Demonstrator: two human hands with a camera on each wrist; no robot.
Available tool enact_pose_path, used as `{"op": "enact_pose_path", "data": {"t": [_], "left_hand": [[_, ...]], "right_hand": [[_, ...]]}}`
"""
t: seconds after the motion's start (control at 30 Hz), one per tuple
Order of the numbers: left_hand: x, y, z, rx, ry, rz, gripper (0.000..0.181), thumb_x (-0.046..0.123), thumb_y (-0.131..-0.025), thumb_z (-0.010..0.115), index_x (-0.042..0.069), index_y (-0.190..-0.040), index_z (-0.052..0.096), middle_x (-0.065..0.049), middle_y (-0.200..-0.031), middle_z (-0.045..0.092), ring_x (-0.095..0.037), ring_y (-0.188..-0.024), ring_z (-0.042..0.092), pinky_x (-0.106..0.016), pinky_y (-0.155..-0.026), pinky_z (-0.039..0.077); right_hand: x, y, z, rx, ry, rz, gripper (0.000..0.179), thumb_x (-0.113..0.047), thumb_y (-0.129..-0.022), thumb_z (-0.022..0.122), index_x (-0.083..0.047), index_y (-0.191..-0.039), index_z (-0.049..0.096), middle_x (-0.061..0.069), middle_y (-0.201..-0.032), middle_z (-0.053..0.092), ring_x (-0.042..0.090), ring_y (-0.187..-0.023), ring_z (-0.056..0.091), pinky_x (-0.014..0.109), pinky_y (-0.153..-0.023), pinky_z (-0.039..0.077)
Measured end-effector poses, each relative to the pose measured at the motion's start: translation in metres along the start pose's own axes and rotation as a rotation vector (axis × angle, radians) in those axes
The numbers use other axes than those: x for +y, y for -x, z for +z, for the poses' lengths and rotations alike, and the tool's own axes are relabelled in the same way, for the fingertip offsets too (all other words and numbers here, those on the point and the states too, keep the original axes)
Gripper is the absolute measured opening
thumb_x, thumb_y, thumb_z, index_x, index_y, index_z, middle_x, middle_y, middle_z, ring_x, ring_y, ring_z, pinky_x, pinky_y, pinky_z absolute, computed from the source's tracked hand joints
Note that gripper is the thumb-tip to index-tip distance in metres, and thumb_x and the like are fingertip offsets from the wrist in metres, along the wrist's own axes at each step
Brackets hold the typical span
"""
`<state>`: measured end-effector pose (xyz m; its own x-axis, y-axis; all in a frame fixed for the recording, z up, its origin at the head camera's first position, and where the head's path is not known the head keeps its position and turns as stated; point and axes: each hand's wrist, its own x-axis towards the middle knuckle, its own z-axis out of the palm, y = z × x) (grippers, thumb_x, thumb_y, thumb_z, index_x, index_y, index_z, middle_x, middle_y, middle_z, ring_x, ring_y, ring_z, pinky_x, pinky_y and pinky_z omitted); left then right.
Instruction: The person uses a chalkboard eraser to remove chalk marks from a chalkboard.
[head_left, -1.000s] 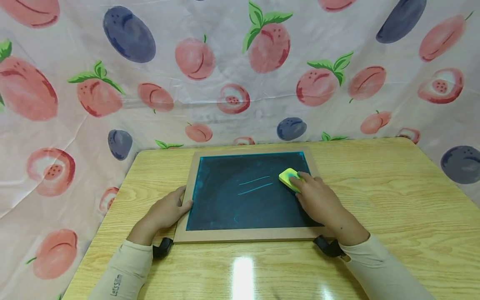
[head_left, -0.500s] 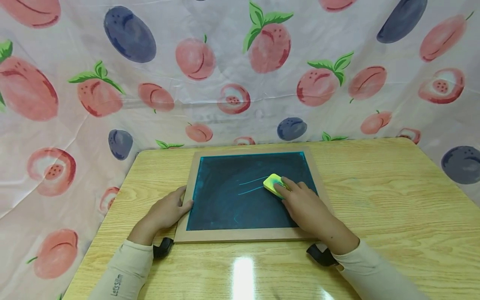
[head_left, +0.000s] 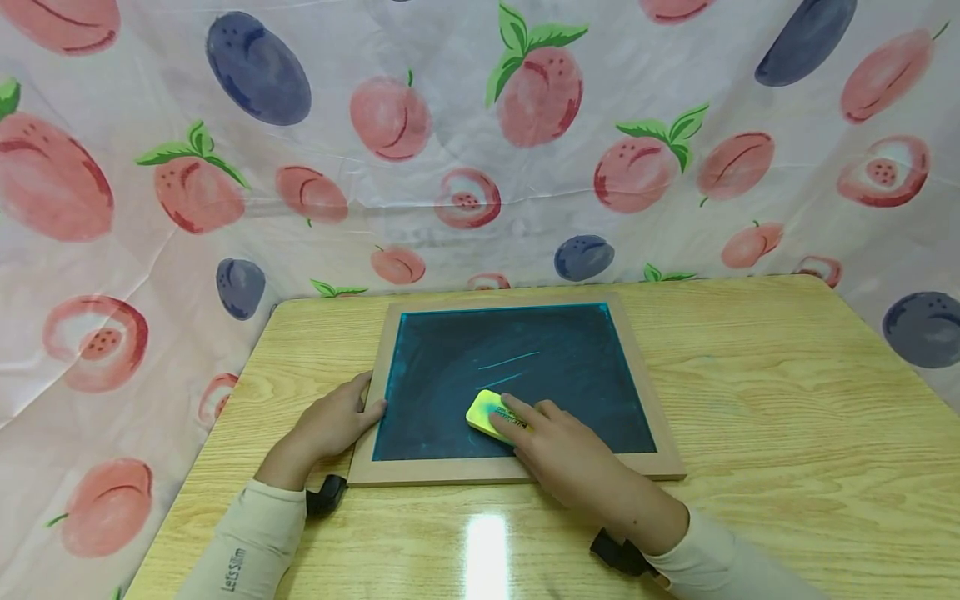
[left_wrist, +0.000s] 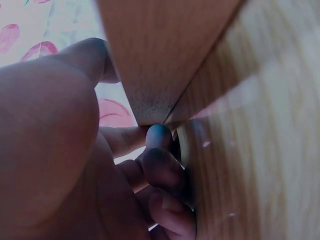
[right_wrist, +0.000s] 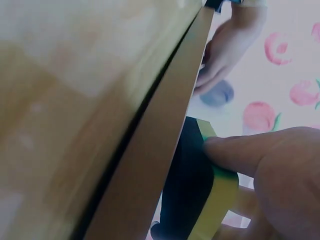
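The yellow eraser is over the lower middle of the framed chalkboard; whether its dark underside lies fully flat I cannot tell. The right hand grasps it, fingers and thumb on its sides, hiding its near end and a stretch of the bottom frame. Two pale blue chalk lines slant above the eraser, the lower one ending just beside it. The left hand grips the frame's left edge, thumb on top, other fingers curled at the outer side. The board lies on a wood-grain bench. Behind hangs a fruit-patterned cloth. Black wrist mounts sit beneath both wrists, beside pale sleeves.
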<state>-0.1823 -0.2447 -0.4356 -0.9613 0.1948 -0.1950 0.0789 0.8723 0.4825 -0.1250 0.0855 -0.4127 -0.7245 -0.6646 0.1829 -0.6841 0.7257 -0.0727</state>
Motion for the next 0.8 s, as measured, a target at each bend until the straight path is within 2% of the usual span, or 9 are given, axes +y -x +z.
{"op": "enact_pose_path", "data": {"t": [0.17,0.27,0.5,0.6,0.7,0.73,0.8], "left_hand": [[-0.001,-0.001,0.0,0.01,-0.026,0.01,0.068,0.046,-0.093,0.044,0.009,-0.146,0.024,-0.014,-0.138,0.045,-0.031,-0.121,0.048,-0.051,-0.094,0.039],[-0.001,-0.001,0.0,0.012,-0.04,0.012,0.068,0.046,-0.093,0.044,0.008,-0.146,0.023,-0.015,-0.136,0.047,-0.032,-0.121,0.048,-0.051,-0.093,0.04],[-0.002,-0.003,0.001,0.015,-0.048,0.012,0.068,0.047,-0.093,0.044,0.008,-0.146,0.024,-0.014,-0.13,0.052,-0.029,-0.115,0.052,-0.05,-0.091,0.042],[-0.002,-0.004,0.001,0.013,-0.051,0.002,0.067,0.047,-0.093,0.044,0.01,-0.146,0.024,-0.01,-0.111,0.06,-0.023,-0.099,0.059,-0.044,-0.082,0.045],[-0.002,-0.004,0.001,0.01,-0.054,-0.004,0.067,0.047,-0.093,0.044,0.011,-0.146,0.025,-0.007,-0.103,0.061,-0.019,-0.092,0.059,-0.041,-0.078,0.046],[-0.002,-0.004,0.001,0.008,-0.053,-0.009,0.068,0.048,-0.093,0.044,0.011,-0.146,0.024,-0.008,-0.104,0.061,-0.02,-0.092,0.06,-0.042,-0.079,0.046],[-0.003,-0.004,0.001,0.011,-0.054,-0.005,0.069,0.048,-0.093,0.044,0.009,-0.146,0.024,-0.011,-0.118,0.058,-0.025,-0.103,0.058,-0.045,-0.084,0.045]], "right_hand": [[-0.009,0.001,0.0,-0.04,-0.017,-0.018,0.05,-0.026,-0.093,0.055,-0.027,-0.14,0.04,0.004,-0.145,0.038,0.019,-0.102,0.053,0.032,-0.077,0.049],[-0.009,-0.001,-0.001,-0.044,-0.036,-0.008,0.048,-0.024,-0.091,0.057,-0.027,-0.138,0.043,0.005,-0.144,0.039,0.02,-0.102,0.054,0.033,-0.079,0.05],[-0.002,-0.005,-0.002,-0.003,-0.064,0.055,0.046,-0.018,-0.087,0.063,-0.027,-0.131,0.052,0.003,-0.14,0.045,0.02,-0.101,0.056,0.034,-0.08,0.051],[0.007,-0.005,0.0,0.034,-0.051,0.091,0.046,-0.017,-0.086,0.064,-0.026,-0.131,0.053,0.005,-0.137,0.048,0.022,-0.099,0.057,0.034,-0.079,0.051],[0.018,-0.004,0.0,0.06,-0.053,0.139,0.045,-0.016,-0.086,0.064,-0.024,-0.13,0.054,0.008,-0.136,0.048,0.025,-0.1,0.057,0.037,-0.077,0.052],[0.022,-0.004,0.0,0.067,-0.044,0.154,0.044,-0.016,-0.086,0.064,-0.023,-0.129,0.055,0.009,-0.135,0.048,0.027,-0.099,0.057,0.038,-0.076,0.052],[0.03,-0.003,-0.001,0.076,-0.04,0.191,0.043,-0.017,-0.086,0.064,-0.022,-0.128,0.055,0.011,-0.135,0.048,0.029,-0.1,0.057,0.04,-0.074,0.052]]}}
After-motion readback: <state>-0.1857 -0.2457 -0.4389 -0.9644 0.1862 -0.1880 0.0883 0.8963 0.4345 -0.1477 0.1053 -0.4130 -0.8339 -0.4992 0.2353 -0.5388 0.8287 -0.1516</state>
